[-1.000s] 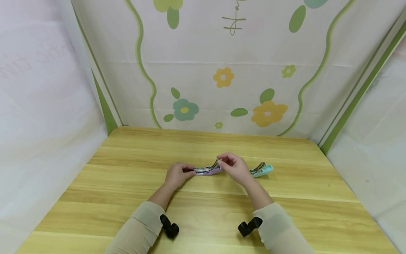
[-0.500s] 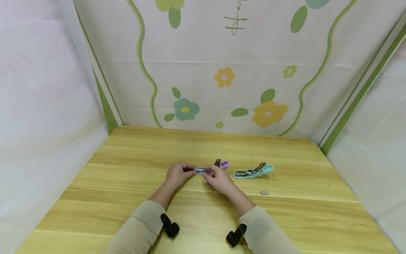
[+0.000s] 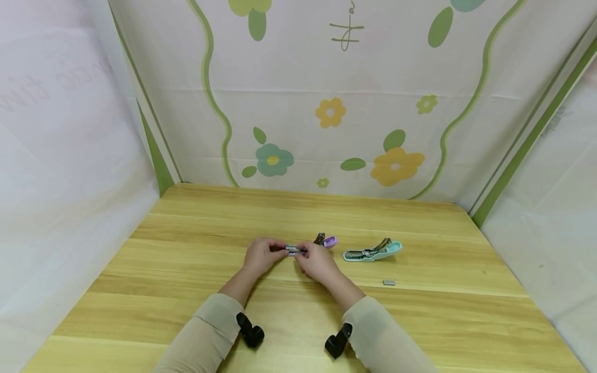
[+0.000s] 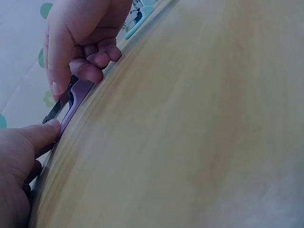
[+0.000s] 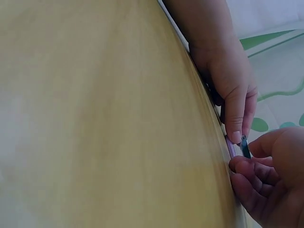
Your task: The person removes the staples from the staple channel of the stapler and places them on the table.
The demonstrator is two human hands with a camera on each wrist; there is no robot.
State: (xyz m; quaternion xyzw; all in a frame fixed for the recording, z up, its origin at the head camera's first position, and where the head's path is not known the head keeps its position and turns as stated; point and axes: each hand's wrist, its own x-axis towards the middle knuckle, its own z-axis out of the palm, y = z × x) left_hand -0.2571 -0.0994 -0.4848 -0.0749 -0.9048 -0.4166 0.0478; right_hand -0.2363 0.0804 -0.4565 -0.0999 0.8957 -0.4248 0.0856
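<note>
A purple stapler (image 3: 330, 242) lies on the table with its top folded back and its metal magazine exposed. My left hand (image 3: 263, 257) pinches its front end between thumb and finger. At the middle of the magazine, my right hand (image 3: 321, 264) grips the stapler, hiding much of it. In the left wrist view the purple base (image 4: 78, 97) shows between both hands, and the right hand's other fingers are curled. The right wrist view shows the dark metal part (image 5: 244, 147) by the right fingertips; whether they also hold something small, I cannot tell.
A mint green stapler (image 3: 373, 253), likewise opened up, lies to the right. In front of it is a short strip of staples (image 3: 388, 283). The wooden table (image 3: 196, 223) meets a flower-patterned cloth (image 3: 289, 114) at the back, with cloth on both sides.
The right hand has moved left from the purple stapler's raised rear part to its magazine. This uncovers the mint green stapler and the staple strip. The left hand stays at the front end.
</note>
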